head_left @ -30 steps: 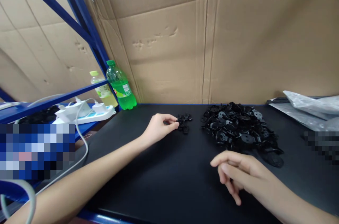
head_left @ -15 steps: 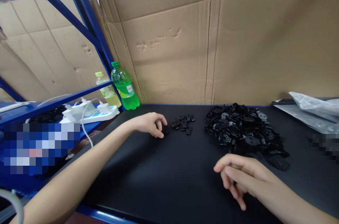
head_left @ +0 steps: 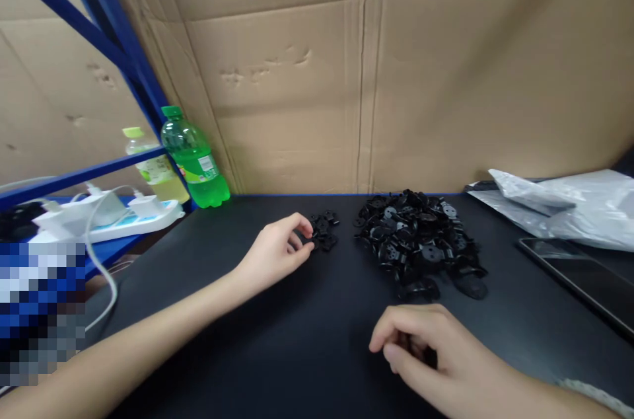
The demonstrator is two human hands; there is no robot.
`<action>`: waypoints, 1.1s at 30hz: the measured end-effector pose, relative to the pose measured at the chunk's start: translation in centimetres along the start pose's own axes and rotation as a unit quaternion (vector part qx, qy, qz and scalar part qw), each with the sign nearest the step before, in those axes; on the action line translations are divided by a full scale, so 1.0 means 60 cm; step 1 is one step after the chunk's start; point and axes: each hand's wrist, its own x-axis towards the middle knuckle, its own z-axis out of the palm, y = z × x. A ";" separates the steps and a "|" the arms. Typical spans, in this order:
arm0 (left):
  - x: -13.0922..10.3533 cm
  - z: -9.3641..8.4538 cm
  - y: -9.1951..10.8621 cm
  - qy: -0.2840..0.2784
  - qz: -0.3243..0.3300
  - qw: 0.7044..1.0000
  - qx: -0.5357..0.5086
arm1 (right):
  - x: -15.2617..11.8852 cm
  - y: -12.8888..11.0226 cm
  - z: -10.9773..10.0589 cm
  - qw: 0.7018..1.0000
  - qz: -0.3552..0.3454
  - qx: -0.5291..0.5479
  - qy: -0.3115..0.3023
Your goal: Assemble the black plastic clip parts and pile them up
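My left hand (head_left: 282, 244) reaches to the small cluster of black parts (head_left: 324, 228), its thumb and fingers curved with a gap between them at the cluster's left edge. Nothing shows clearly between these fingertips. Nearer to me, my right hand (head_left: 421, 353) hovers over the black table (head_left: 297, 333) with its fingers curled and the thumb close to the index finger. Whether it holds something cannot be made out. A large heap of black round parts (head_left: 416, 234) lies beyond the right hand.
A green bottle (head_left: 193, 161) and a paler bottle (head_left: 156, 168) stand at the back left, beside a white power strip (head_left: 113, 217) with cables. Clear plastic bags (head_left: 559, 201) and a phone (head_left: 579, 280) lie at the right. Cardboard (head_left: 297, 108) rises behind.
The view has turned to the right, bringing the phone into sight. My left hand is now nearer the small cluster. My right hand's fingers have curled in more.
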 end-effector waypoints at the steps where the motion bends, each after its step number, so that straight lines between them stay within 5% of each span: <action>1: -0.009 0.008 0.011 -0.007 0.025 1.000 -0.002 | -0.005 -0.002 -0.001 0.997 -0.038 -0.068 0.009; 4: -0.040 0.033 0.039 -0.048 0.093 0.994 -0.011 | -0.012 0.005 -0.020 0.959 -0.113 -0.260 0.002; 6: -0.057 0.046 0.049 -0.073 0.160 0.984 -0.005 | -0.011 0.016 -0.048 0.938 -0.092 -0.335 0.004; 12: -0.076 0.058 0.057 -0.082 0.293 0.953 0.002 | -0.006 0.045 -0.132 0.945 0.055 -0.322 0.033; 22: -0.075 0.060 0.058 -0.081 0.338 0.938 0.009 | 0.005 0.060 -0.128 0.954 0.107 -0.273 0.069; 26: -0.076 0.063 0.065 -0.076 0.305 0.949 -0.026 | 0.009 0.038 -0.143 0.965 0.110 -0.212 0.110; 29: -0.081 0.071 0.073 -0.056 0.208 0.969 -0.124 | 0.013 0.011 -0.119 0.988 0.134 0.049 0.056; 33: -0.094 0.082 0.087 -0.043 0.049 0.952 -0.300 | 0.017 -0.004 -0.052 0.929 0.175 0.324 -0.029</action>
